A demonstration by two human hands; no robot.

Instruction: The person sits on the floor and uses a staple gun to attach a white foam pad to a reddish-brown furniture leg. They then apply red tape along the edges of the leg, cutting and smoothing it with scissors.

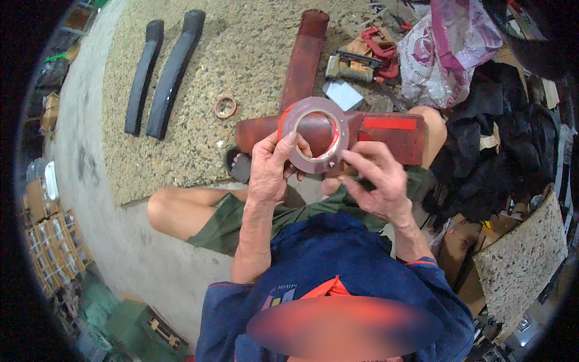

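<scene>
My left hand grips a wide roll of clear tape with a red layer, thumb on its face and fingers through and behind the ring. My right hand is at the roll's lower right, fingers curved but apart, index fingertip near or touching its edge. Behind the roll lies a dark red padded piece across my lap, with a bright red strip on its right part. A second long red piece extends away from it on the speckled foam board.
Two black padded pieces and a small tape roll lie on the board. Tools and red clamps, a white block, a plastic bag and black fabric sit right. Stacked crates stand left.
</scene>
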